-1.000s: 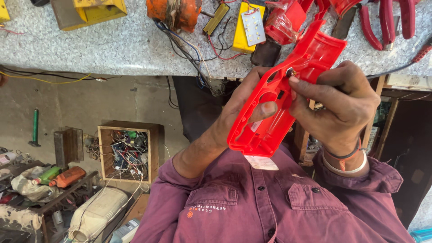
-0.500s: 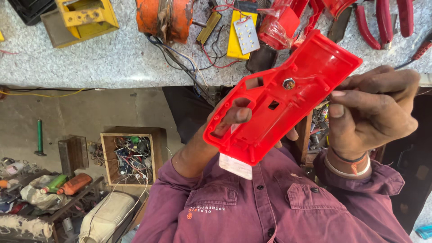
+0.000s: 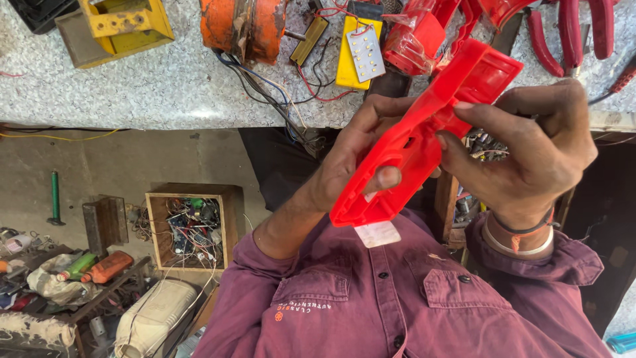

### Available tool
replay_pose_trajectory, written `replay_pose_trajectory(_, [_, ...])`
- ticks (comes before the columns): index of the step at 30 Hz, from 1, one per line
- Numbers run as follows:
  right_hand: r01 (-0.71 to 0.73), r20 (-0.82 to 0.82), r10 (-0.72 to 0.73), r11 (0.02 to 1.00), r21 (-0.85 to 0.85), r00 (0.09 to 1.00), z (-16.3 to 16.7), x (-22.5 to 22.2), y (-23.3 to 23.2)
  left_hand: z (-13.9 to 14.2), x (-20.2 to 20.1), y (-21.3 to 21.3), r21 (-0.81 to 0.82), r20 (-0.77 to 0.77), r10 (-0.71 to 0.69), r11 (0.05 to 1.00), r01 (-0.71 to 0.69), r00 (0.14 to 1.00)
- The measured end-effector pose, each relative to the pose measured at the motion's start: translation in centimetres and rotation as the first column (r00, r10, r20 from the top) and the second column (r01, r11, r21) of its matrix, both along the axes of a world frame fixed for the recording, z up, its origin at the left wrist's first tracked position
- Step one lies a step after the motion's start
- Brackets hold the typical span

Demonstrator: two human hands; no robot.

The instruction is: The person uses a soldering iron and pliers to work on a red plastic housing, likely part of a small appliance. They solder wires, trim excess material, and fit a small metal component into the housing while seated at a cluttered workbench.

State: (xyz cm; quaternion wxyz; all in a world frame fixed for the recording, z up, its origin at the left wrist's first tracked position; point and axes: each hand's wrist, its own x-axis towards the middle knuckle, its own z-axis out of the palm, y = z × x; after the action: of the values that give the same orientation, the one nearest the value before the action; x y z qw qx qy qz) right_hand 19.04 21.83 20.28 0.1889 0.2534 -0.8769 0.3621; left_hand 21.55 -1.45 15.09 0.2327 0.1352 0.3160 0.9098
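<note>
Both of my hands hold a red plastic housing shell [image 3: 424, 132] in front of my chest, tilted edge-on, its upper end over the bench edge. My left hand [image 3: 361, 156] grips it from the left, thumb pressed on its lower part. My right hand [image 3: 530, 149] holds it from the right with fingers curled over its middle; cord bands circle that wrist. A white label [image 3: 376, 233] hangs at the shell's lower end, above my maroon shirt [image 3: 397, 298].
The grey speckled bench top [image 3: 165, 86] carries a yellow box [image 3: 116, 26], an orange motor [image 3: 242, 26] with loose wires, a yellow LED panel [image 3: 361, 53], more red housing parts [image 3: 417, 36] and red-handled pliers [image 3: 573, 30]. On the floor stand a wooden box of wires [image 3: 192, 225] and a green screwdriver [image 3: 55, 195].
The red shell has turned from showing its broad face with a screw hole to nearly edge-on. My right fingers have come over its middle, and my left thumb has slid lower.
</note>
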Motion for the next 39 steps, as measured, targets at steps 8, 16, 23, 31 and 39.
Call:
replay_pose_trajectory(8, [0.064,0.020,-0.067,0.993,0.099,0.998,1.0,0.3,-1.8,-0.3,0.3,0.5,-0.142,-0.164,0.100,0.982,-0.124,0.981])
replay_pose_trajectory(16, [0.055,0.010,-0.056,0.993,0.106,0.998,1.3,0.3,-2.4,0.2,0.5,0.6,-0.252,-0.257,0.105,0.953,-0.172,0.961])
replay_pose_trajectory(23, [0.098,-0.100,-0.085,0.986,0.138,0.991,0.4,-0.2,-3.5,0.8,0.5,1.1,-0.494,-0.427,0.158,0.783,-0.376,0.890])
replay_pose_trajectory(31, [0.111,0.056,-0.109,0.994,-0.021,0.992,-1.2,-0.7,-3.7,1.0,0.3,1.5,-0.542,-0.475,0.176,0.713,-0.444,0.862])
replay_pose_trajectory(39, [0.063,0.006,-0.062,0.995,-0.079,0.998,-3.7,-0.5,-2.5,1.2,0.2,1.4,-0.582,-0.583,0.149,0.610,-0.538,0.799])
